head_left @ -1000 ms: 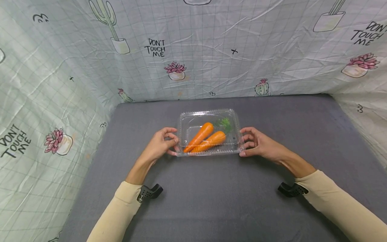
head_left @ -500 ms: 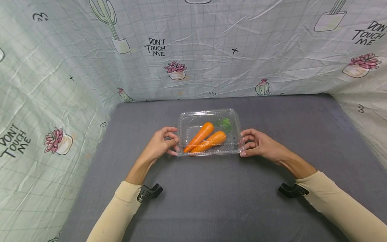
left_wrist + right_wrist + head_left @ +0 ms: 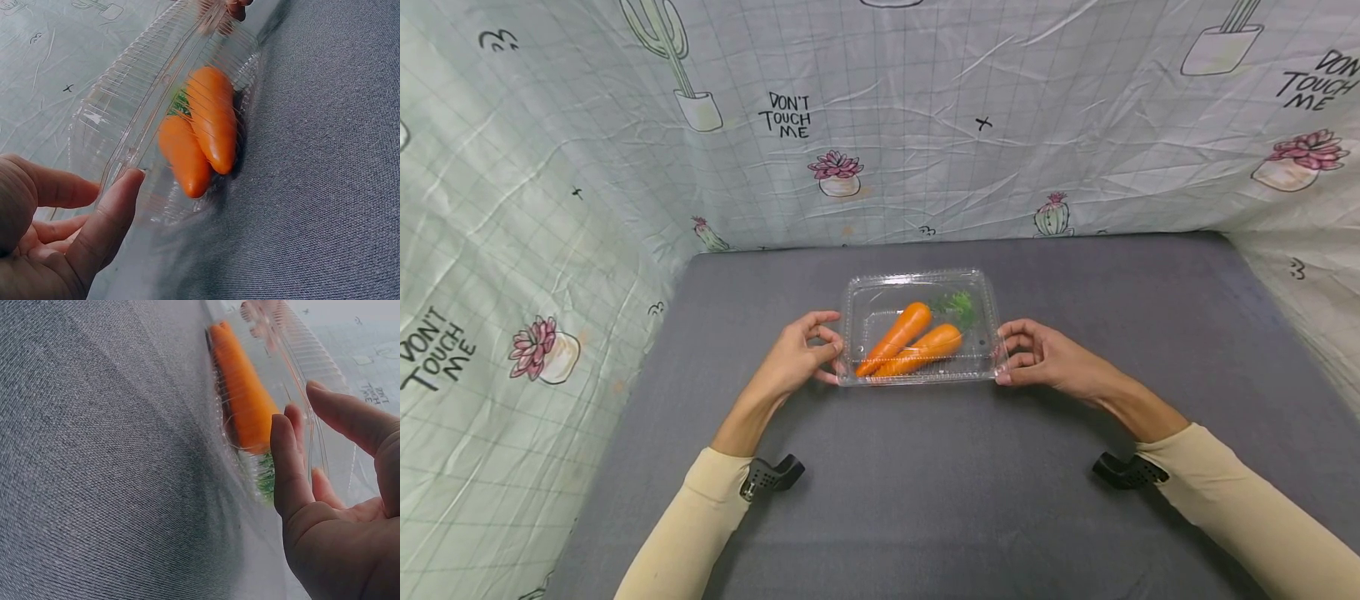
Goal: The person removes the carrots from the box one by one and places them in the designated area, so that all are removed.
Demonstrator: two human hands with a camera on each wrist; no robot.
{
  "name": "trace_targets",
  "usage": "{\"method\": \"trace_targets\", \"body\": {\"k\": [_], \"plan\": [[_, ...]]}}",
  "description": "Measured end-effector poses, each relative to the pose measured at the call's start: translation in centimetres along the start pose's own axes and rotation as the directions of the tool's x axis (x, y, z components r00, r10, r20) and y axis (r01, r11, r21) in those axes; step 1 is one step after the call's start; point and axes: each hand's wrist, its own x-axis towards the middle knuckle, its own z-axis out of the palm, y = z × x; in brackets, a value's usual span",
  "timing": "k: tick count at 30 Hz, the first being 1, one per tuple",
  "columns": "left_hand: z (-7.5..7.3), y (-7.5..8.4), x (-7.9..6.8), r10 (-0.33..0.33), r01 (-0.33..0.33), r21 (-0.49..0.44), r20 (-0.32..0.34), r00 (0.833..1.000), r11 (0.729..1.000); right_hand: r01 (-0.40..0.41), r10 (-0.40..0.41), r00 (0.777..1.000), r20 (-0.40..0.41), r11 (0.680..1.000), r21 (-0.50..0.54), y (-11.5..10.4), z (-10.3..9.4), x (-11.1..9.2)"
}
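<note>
Movement since half a second ago: next to none; both hands and the box keep the same places.
Head view, box: clear plastic clamshell container [image 3: 917, 280], toward the middle rear of the grey bench [image 3: 917, 483], held between the two hands; whether its base touches the surface is hard to tell.
Head view, contents: rear carrot [image 3: 895, 340] and front carrot [image 3: 923, 350] side by side, slim tips converging toward the container's near left corner; green carrot tops [image 3: 957, 308] at their thick ends.
Head view, left hand [image 3: 795, 358]: thumb and fingers bent around the container's left edge, grasping it.
Head view, right hand [image 3: 1048, 357]: grasping the right edge, thumb at the near corner, fingers farther back.
Head view, arms: cream left sleeve [image 3: 681, 529] and right sleeve [image 3: 1247, 500], each with a black wrist device below the hand.
Head view, backdrop: creased cactus-print cloth [image 3: 910, 179], lettered "DON'T TOUCH ME".
Left wrist view, grip: thumb and index finger meet at the rim seam; carrot tips point toward this hand.
Right wrist view, grip: fingers and thumb straddle the rim; one carrot shows clearly, its thick end and the greenery nearest this hand.
</note>
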Motion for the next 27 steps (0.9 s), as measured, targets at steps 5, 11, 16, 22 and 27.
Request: {"method": "trace_targets", "body": {"k": [5, 11, 16, 22, 27], "plan": [[-0.01, 0.02, -0.02, 0.004, -0.004, 0.001, 0.003, 1.000, 1.000, 0.012, -0.012, 1.000, -0.007, 1.000, -0.001, 0.20, -0.03, -0.02], [0.01, 0.01, -0.01, -0.002, 0.002, -0.003, 0.008, 1.000, 1.000, 0.019, -0.019, 0.999, -0.029, 1.000, -0.018, 0.35, 0.00, -0.13], [0.01, -0.02, 0.01, -0.002, 0.002, -0.003, 0.016, 1.000, 1.000, 0.019, -0.020, 0.999, -0.033, 1.000, -0.023, 0.34, 0.03, -0.18], [-0.10, -0.06, 0.00, 0.003, -0.003, 0.013, 0.026, 1.000, 1.000, 0.019, -0.020, 0.999, -0.038, 1.000, -0.021, 0.45, 0.08, -0.18], [-0.11, 0.01, -0.05, 0.004, -0.004, 0.013, 0.029, 1.000, 1.000, 0.015, -0.016, 0.999, -0.042, 1.000, -0.016, 0.55, 0.12, -0.21]]}}
